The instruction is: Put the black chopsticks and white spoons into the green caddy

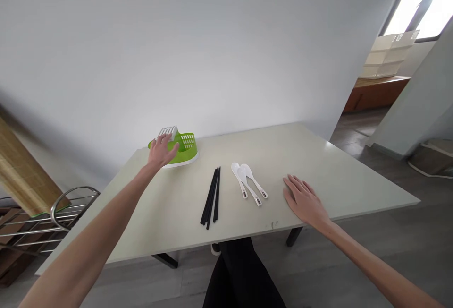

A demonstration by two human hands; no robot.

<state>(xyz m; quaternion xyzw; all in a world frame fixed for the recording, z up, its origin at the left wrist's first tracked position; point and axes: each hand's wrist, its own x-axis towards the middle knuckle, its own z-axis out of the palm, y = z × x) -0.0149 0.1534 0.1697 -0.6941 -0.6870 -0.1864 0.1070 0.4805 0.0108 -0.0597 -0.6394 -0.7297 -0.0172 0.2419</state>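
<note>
Bare arms (102, 218) are stretched over the tabletop (290, 152): left hand (161, 151), fingers spread, at the far-left green basket (184, 156), best steadied by its rim; right hand (303, 200), fingers slightly parted, beside the spoons (242, 175).

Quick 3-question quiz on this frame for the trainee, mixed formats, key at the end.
1. How many white spoons lie on the table?

2. True or false: the black chopsticks lie between the spoons and the right hand.

3. Which is the left hand nearest to?
A) the spoons
B) the green basket
C) the chopsticks

Key:
1. Three.
2. False; the chopsticks lie to the left of the spoons, the right hand to their right.
3. B; the left hand is at the basket, though whether it grips it cannot be told.
</note>
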